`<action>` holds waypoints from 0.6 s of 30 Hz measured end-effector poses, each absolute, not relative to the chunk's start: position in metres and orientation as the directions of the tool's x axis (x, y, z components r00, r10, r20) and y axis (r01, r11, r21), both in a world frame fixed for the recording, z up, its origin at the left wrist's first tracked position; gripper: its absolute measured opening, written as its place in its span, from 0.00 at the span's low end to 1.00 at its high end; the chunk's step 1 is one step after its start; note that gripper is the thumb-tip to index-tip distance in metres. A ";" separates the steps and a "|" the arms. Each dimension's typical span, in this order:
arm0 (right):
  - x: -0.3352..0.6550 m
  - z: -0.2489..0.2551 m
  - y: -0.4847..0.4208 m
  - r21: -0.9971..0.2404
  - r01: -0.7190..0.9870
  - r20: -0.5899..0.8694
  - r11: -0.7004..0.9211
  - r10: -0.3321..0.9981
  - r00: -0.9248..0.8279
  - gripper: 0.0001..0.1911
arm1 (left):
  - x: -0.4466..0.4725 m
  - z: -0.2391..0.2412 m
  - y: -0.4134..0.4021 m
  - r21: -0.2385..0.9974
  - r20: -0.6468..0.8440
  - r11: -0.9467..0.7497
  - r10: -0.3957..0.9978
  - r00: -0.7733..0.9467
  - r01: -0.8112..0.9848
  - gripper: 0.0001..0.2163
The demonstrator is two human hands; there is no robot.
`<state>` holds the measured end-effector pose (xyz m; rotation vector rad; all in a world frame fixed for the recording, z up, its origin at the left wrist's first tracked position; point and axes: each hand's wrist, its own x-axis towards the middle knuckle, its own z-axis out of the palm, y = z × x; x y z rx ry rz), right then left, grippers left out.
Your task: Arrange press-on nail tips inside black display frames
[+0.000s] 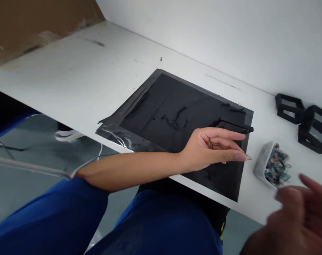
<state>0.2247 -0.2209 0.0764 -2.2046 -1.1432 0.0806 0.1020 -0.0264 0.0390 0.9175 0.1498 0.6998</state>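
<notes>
My left hand [212, 147] reaches over the black mat [150, 117], its fingers bent towards the thumb. At the thumb tip shows a small shiny piece [248, 157], pinched there; its kind is too small to make out. Just behind these fingers a flat black frame-like part [233, 125] lies on the mat, partly hidden by the hand. My right hand [296, 216] is at the lower right, smeared by motion, close to a white plastic tub [260, 164] full of small shiny teal and clear pieces [277, 166]. Whether it holds anything is not visible.
Several black open frames [315, 127] stand on the white table [70, 78] at the right, by the white wall [216, 35]. Black thread-like scraps [176, 120] lie on the mat. A brown panel [44, 28] borders the table at the upper left.
</notes>
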 end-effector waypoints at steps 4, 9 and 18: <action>0.180 0.037 -0.185 -0.725 0.655 0.515 -0.214 0.463 0.721 0.28 | 0.100 0.039 -0.028 0.754 0.074 0.495 0.590 0.804 -0.432 0.22; 0.176 0.022 -0.169 -0.694 0.719 0.632 -0.035 0.448 0.632 0.20 | 0.101 0.038 -0.032 0.707 0.002 0.598 0.531 0.848 -0.376 0.22; 0.173 0.035 -0.162 -0.899 0.400 0.439 0.181 0.377 0.816 0.04 | 0.095 0.037 -0.043 0.740 0.030 0.594 0.441 0.897 -0.317 0.15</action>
